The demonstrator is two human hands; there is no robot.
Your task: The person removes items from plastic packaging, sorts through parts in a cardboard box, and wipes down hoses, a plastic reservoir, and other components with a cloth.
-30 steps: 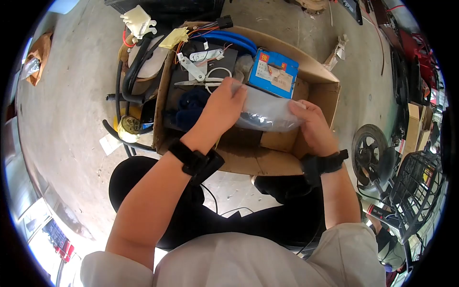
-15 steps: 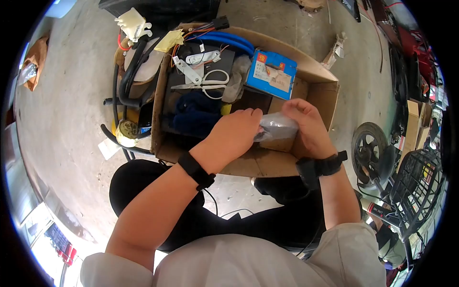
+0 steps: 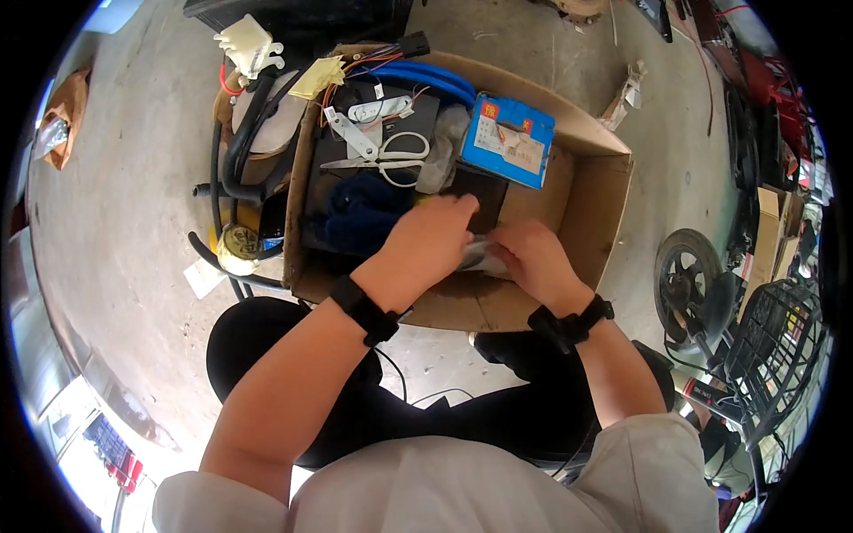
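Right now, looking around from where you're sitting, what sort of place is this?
Probably a repair workshop or garage, though I can't be sure: there's a wheel and a wire basket on the right, and a black hose beside the box.

The left hand (image 3: 426,238) and right hand (image 3: 535,259) pinch a clear plastic bag (image 3: 486,258) between them; white-handled scissors (image 3: 380,162) lie beyond the left hand, a blue carton (image 3: 506,147) beyond the right.
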